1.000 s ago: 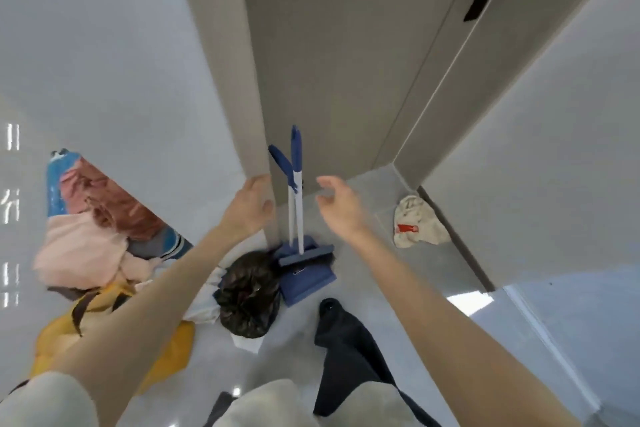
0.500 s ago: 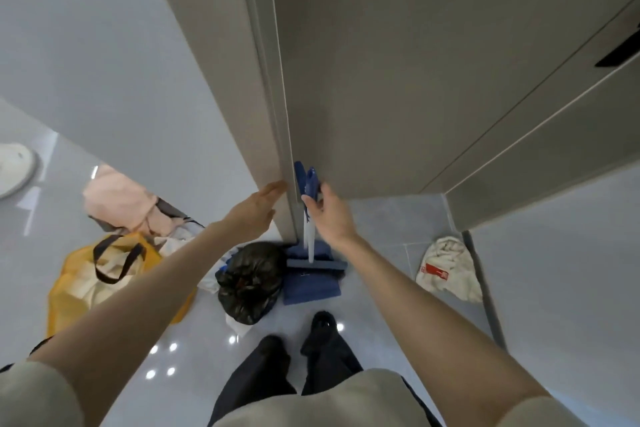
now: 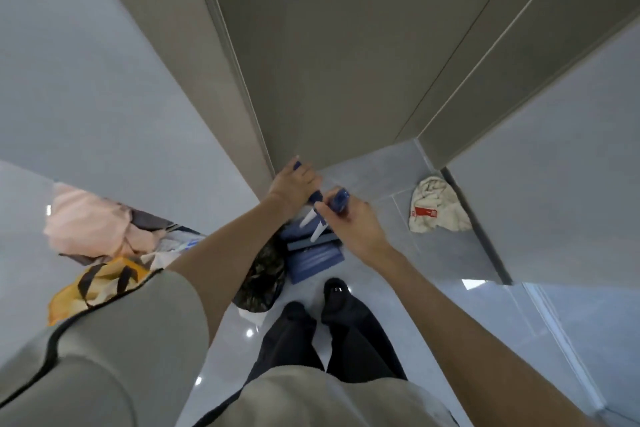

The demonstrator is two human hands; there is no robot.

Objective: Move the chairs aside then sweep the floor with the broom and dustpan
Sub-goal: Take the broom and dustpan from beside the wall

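Grey floor tiles (image 3: 377,177) meet a taupe door (image 3: 329,55) at a corner, and the cleaning tools stand there against the frame. Both hands have arrived on the handles: a second ago they hovered short of them, and half a second ago only the right had made contact. The left hand (image 3: 294,184) is now wrapped closed around one blue handle top, and the right hand (image 3: 353,222) is clamped on the second blue handle (image 3: 337,201) just beside it. Which handle belongs to the broom and which to the dustpan I cannot tell from here; the two white shafts (image 3: 313,227) run down from the grips, close together. Directly below both grips sits the blue dustpan (image 3: 315,262) with the broom head resting against it, on the floor.

Left of the grips lies a dark rubbish bag (image 3: 261,274) touching the dustpan, then a yellow bag (image 3: 93,284) and pink cloth (image 3: 86,225) further out. Right of the grips, well apart, a white rag (image 3: 438,204) lies by the wall.

Assessment: tool pickup is secured, so sweeping looks ready to begin. No chairs are in view; whether they have been moved cannot be confirmed. Risk: lifting the set could drag the rubbish bag.
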